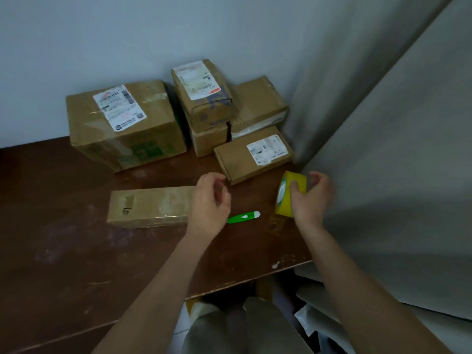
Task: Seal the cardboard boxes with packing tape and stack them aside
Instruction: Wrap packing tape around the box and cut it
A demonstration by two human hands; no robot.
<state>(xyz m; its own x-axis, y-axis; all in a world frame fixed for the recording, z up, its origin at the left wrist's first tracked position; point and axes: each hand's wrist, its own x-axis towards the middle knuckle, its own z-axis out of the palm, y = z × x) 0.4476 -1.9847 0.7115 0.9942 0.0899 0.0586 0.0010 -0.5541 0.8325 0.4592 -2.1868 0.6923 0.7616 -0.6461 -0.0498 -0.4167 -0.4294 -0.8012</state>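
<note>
A long flat cardboard box lies on the brown table in front of me. My left hand hovers over its right end, fingers loosely curled and holding nothing. My right hand grips a yellow roll of packing tape standing on edge near the table's right side. A green utility knife lies on the table between my hands. Several sealed boxes stand at the back: a large one, a stack of small ones, and a flat labelled box.
A grey wall runs behind the boxes, and a grey curtain or panel closes in the right side. The table's front edge cuts diagonally near my lap. White bags lie on the floor at the lower right.
</note>
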